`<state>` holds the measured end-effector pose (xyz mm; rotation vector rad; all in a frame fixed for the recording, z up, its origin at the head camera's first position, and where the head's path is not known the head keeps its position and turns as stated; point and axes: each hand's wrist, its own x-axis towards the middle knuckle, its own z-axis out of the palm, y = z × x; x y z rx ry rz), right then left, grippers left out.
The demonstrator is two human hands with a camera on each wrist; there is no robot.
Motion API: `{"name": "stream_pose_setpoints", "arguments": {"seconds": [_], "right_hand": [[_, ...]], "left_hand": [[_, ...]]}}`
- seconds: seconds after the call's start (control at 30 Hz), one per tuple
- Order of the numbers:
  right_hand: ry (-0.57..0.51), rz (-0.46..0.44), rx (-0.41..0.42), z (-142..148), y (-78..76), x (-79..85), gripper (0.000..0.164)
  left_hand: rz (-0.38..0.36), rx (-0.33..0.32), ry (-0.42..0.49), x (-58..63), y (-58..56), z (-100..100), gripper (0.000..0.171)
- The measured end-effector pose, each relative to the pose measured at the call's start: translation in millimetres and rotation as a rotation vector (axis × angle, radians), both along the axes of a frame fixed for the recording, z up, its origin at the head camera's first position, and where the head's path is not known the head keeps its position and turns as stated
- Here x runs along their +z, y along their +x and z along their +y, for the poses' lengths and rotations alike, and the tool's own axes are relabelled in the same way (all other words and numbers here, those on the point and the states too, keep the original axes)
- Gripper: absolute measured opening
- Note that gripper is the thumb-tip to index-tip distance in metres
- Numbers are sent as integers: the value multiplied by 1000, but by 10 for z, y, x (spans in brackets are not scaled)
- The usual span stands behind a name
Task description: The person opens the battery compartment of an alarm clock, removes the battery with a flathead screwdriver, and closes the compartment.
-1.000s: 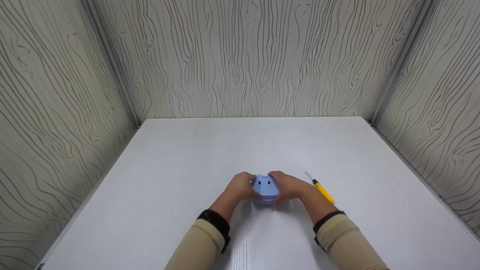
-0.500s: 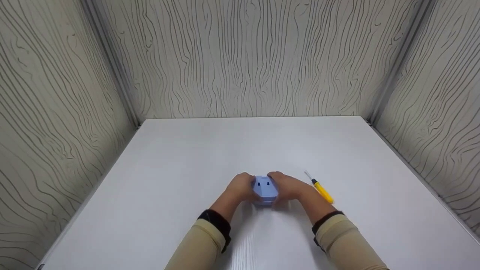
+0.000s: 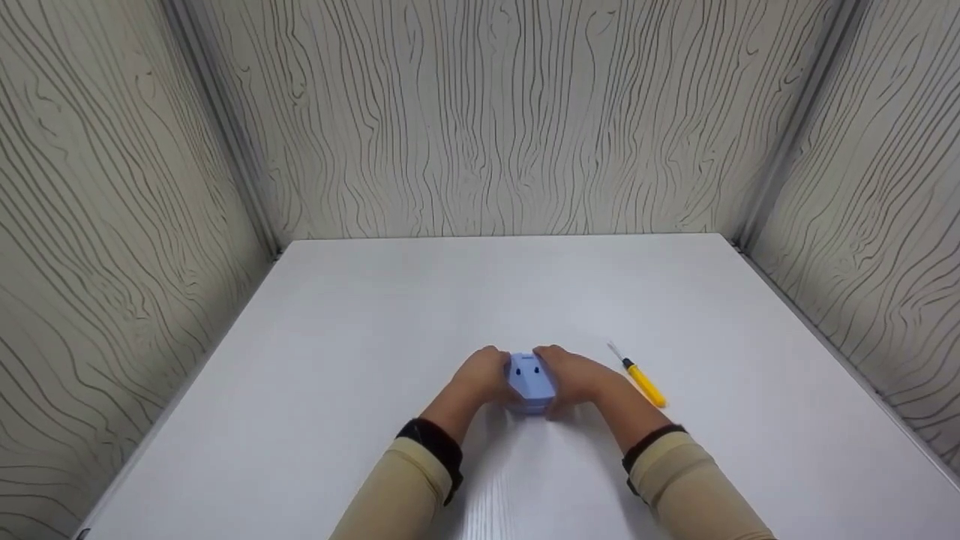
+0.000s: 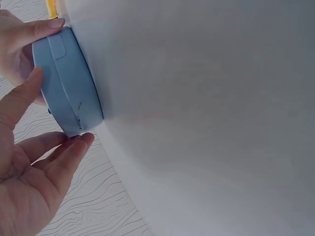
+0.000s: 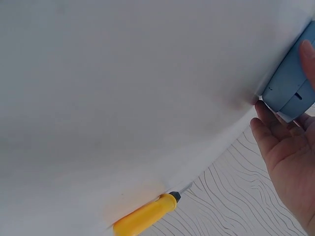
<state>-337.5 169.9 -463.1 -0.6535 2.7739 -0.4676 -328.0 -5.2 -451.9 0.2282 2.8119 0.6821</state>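
Observation:
Between my two hands stands a light-blue plastic case (image 3: 531,384) with angled sides and two small dark marks on its upper face. My left hand (image 3: 480,373) grips one side, its thumb and fingers at the edges. The other side is held by my right hand (image 3: 576,376) in the same manner. In the left wrist view, a seam runs along the case's side (image 4: 69,81). The right wrist view shows a small dark slot in the case (image 5: 290,81). Right of my right hand lies a yellow-handled screwdriver (image 3: 645,384), its shaft pointing away from me.
The white tabletop (image 3: 360,315) stretches out on all sides of the hands. Wood-grain patterned panels (image 3: 480,120) rise at the back, left and right. Grey metal posts (image 3: 225,135) stand at the back corners.
The case has shifted slightly toward me between the hands, and its upper face looks a little narrower. Both hands keep their grip and barely move. The screwdriver stays where it lies.

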Motion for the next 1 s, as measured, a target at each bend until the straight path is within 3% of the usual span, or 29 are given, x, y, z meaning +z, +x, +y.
{"name": "stream_pose_setpoints", "arguments": {"seconds": [0.17, 0.33, 0.43, 1.0], "right_hand": [[-26, -22, 30, 26, 12, 30, 102], [-83, -69, 3, 31, 27, 70, 102], [-95, -82, -16, 31, 29, 87, 102], [-39, 10, 16, -5, 32, 160, 88]], "left_hand": [[10, -21, -4, 24, 5, 24, 75], [51, -75, -57, 46, 4, 35, 71], [33, -63, -44, 45, 3, 40, 73], [15, -60, -27, 4, -33, 18, 68]]}}
